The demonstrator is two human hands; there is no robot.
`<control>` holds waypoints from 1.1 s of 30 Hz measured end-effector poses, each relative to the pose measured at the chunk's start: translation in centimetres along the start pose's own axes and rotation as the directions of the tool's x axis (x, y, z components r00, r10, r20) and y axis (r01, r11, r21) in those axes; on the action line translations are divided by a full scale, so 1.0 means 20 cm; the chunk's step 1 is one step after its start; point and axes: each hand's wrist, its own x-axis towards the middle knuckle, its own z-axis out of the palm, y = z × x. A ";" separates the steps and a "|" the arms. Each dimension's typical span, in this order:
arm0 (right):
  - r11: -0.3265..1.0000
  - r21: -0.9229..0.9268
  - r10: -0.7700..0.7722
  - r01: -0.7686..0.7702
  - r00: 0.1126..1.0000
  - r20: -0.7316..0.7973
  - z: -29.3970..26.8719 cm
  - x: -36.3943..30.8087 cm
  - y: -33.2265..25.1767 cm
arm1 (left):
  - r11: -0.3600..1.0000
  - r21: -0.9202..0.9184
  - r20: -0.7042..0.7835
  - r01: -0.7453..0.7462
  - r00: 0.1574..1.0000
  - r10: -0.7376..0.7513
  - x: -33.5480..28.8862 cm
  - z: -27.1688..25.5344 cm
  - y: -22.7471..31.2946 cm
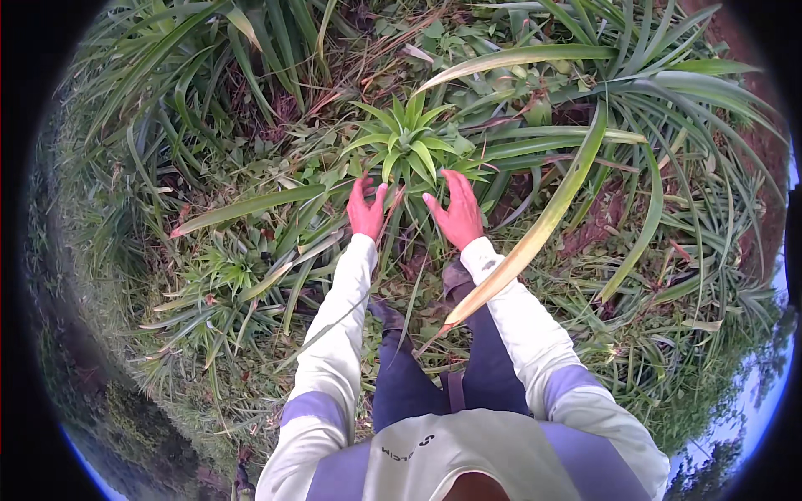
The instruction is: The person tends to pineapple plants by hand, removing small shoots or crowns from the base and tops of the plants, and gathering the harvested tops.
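Observation:
A bright green spiky rosette [407, 144], which looks like a pineapple crown, stands at the centre among longer leaves. My left hand [366, 210] is just below its left side, thumb and fingers apart. On the other side my right hand [458, 214] is held in much the same way, fingers spread toward the rosette's lower leaves. Neither hand has anything visible in it. Whether the fingertips touch the leaves I cannot tell. What lies beneath the rosette is hidden by its leaves.
A long yellowing leaf [535, 250] arches across my right forearm. Large long-leaved plants grow at the upper right [635, 75] and upper left [276, 50]. A smaller spiky plant [225, 275] sits at the left. My boots [386, 316] stand among weeds and dry leaves.

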 end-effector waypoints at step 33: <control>0.997 -0.059 0.065 -0.055 0.979 0.195 0.42 0.52 0.09 | 0.986 -0.085 0.023 -0.141 0.989 0.144 0.28 0.27 0.02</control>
